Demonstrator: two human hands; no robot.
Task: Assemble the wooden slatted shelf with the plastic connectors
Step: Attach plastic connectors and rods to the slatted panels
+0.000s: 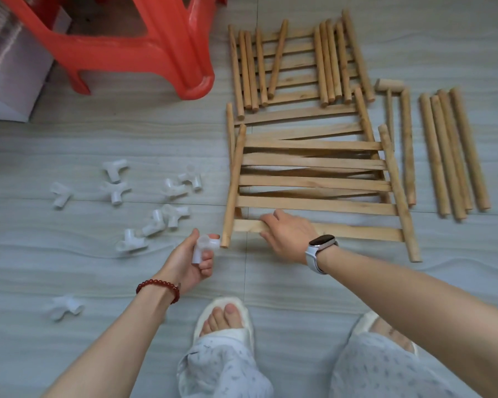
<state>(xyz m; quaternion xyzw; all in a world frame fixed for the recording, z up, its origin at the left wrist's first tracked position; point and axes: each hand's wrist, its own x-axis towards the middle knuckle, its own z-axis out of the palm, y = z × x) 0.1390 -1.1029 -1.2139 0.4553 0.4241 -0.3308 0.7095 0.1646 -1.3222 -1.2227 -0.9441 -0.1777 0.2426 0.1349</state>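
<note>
A wooden slatted panel [316,182] lies flat on the floor, stacked askew over another panel. My right hand [288,234] grips the nearest slat close to the panel's left rail [233,185]. My left hand [193,261] holds a white plastic connector [203,247] right at the near end of that rail, one socket touching or almost touching the rod's tip. Several more white connectors [156,208] lie scattered on the floor to the left.
A third slatted panel with loose wooden rods [293,61] on it lies farther back. More rods [452,153] and a small wooden mallet [388,87] lie at the right. A red plastic stool [133,44] stands at the back left. My slippered feet are at the bottom.
</note>
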